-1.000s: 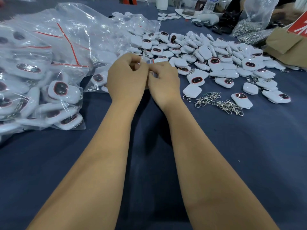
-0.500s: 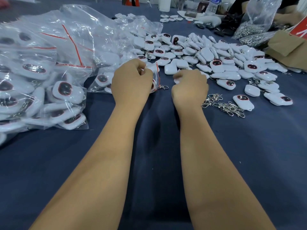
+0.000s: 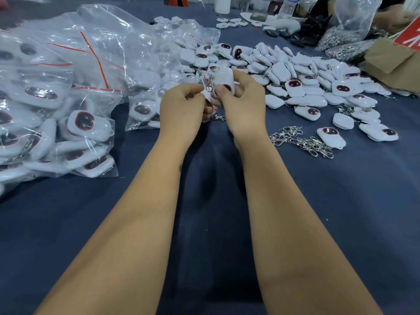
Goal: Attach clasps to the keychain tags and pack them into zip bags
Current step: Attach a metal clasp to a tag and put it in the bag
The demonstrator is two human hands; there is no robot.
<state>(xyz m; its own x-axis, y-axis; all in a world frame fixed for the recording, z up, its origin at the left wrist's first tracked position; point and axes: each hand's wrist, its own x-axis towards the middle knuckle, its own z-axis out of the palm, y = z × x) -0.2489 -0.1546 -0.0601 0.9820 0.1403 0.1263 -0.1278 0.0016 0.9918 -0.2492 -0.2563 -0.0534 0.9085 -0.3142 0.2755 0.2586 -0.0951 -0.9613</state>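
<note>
Fingers of my right hand curl round a white tag, held upright above the blue table with its metal clasp hanging beside it. My left hand pinches a small zip bag just beside the tag; loose tags lie far right, filled bags left.
</note>
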